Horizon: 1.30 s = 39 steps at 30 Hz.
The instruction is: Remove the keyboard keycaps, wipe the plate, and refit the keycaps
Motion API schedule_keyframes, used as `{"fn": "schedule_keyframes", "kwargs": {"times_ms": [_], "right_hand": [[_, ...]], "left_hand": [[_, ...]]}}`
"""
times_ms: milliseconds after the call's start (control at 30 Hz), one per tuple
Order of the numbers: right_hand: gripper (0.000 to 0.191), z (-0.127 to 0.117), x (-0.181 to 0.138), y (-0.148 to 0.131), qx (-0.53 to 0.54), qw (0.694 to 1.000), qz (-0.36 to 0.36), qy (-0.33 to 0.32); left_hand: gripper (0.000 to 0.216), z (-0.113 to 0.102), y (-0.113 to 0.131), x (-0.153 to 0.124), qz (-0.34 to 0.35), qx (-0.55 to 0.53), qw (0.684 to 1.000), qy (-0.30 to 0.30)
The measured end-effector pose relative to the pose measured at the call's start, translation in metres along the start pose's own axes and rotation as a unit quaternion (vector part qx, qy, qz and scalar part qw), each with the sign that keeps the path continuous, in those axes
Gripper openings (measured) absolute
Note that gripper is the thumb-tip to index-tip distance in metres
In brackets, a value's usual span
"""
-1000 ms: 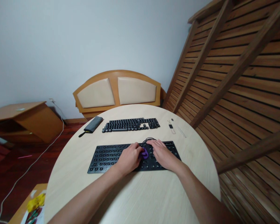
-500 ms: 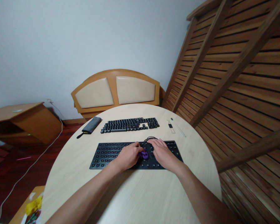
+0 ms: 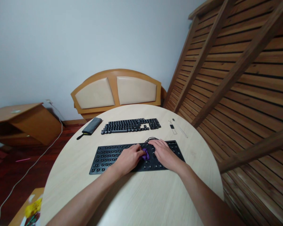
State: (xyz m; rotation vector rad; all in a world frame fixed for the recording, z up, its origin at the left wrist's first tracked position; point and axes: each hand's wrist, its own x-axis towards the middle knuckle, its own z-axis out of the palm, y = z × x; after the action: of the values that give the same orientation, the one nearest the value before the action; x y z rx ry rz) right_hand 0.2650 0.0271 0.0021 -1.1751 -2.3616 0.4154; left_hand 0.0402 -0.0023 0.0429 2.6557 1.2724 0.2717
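Note:
A black keyboard base (image 3: 108,157) with its keycaps removed lies on the round pale wooden table (image 3: 141,201). My left hand (image 3: 128,159) rests on its middle with fingers curled around a small purple lump (image 3: 145,154). Beside it, my right hand (image 3: 164,153) lies flat on the base with fingers stretched out, touching the purple lump's right side. A block of black keycaps (image 3: 131,125) is laid out in keyboard order farther back on the table.
A grey pouch (image 3: 91,126) lies at the table's back left. Small tools (image 3: 173,127) sit at the back right. Behind the table stands a wooden headboard (image 3: 116,91). A slatted wooden frame (image 3: 238,78) leans at the right, a low cabinet (image 3: 23,122) at the left.
The hands have stayed on the keyboard base around the purple lump with only slight shifts. The view has drifted a little.

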Motion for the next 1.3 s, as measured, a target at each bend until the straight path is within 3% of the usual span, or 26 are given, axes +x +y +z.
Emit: {"fn": "schedule_keyframes", "kwargs": {"times_ms": [100, 200, 367, 500, 733, 833, 1000, 1133, 1300], "right_hand": [[0.056, 0.001, -0.001, 0.002, 0.003, 1.000, -0.004, 0.006], [0.052, -0.001, 0.000, 0.000, 0.015, 1.000, -0.007, 0.018], [0.029, -0.005, 0.002, -0.023, 0.108, 0.991, 0.021, 0.081], [0.041, -0.001, 0.000, -0.050, 0.252, 0.963, 0.051, 0.078], [0.012, 0.008, 0.004, -0.055, 0.300, 0.946, 0.060, 0.109], [0.011, 0.007, 0.005, -0.048, 0.321, 0.939, 0.057, 0.109], [0.010, 0.007, 0.003, -0.046, 0.351, 0.933, 0.016, 0.079], [0.008, 0.005, 0.000, -0.049, 0.378, 0.924, 0.012, 0.055], [0.011, -0.006, -0.002, -0.051, 0.423, 0.904, 0.027, 0.057]], "left_hand": [[0.038, -0.002, 0.003, 0.000, -0.022, -0.102, 0.993, 0.054], [0.027, -0.001, 0.002, -0.003, -0.093, -0.251, 0.954, 0.131], [0.025, 0.011, 0.000, -0.014, -0.155, -0.416, 0.880, 0.171], [0.025, 0.020, 0.004, -0.022, -0.171, -0.485, 0.838, 0.186], [0.036, 0.017, 0.004, -0.033, -0.166, -0.533, 0.814, 0.162], [0.041, 0.015, 0.001, -0.034, -0.170, -0.528, 0.819, 0.146], [0.032, 0.017, 0.001, -0.035, -0.149, -0.535, 0.822, 0.129], [0.035, 0.017, -0.002, -0.036, -0.168, -0.543, 0.809, 0.148], [0.038, 0.009, -0.010, -0.037, -0.184, -0.508, 0.810, 0.228]]}}
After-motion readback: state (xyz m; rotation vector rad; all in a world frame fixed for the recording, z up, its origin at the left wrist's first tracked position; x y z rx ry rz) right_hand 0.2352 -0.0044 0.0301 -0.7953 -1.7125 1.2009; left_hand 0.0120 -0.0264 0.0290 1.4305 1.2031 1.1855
